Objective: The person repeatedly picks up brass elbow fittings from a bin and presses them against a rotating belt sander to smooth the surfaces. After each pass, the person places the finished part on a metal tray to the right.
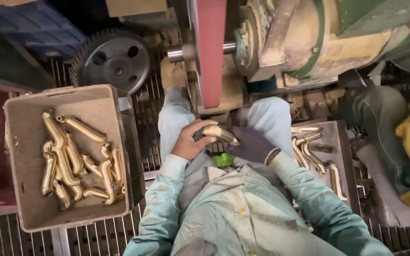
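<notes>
Brass spout between left hand and right hand (gloved).

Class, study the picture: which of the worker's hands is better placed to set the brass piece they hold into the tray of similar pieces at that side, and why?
Probably the right hand: it lies next to the metal tray, while the left hand, also holding the curved brass fitting, is farther away.

I see one brass spout piece, curved tube shape, shiny gold finish, slightly dulled at the near end. It's lying roughly level, tilted down to the right, tapered tip pointing right. It sits above my lap, between the knees, just below the red sanding belt, not touching it. Left end is partly covered.
</notes>
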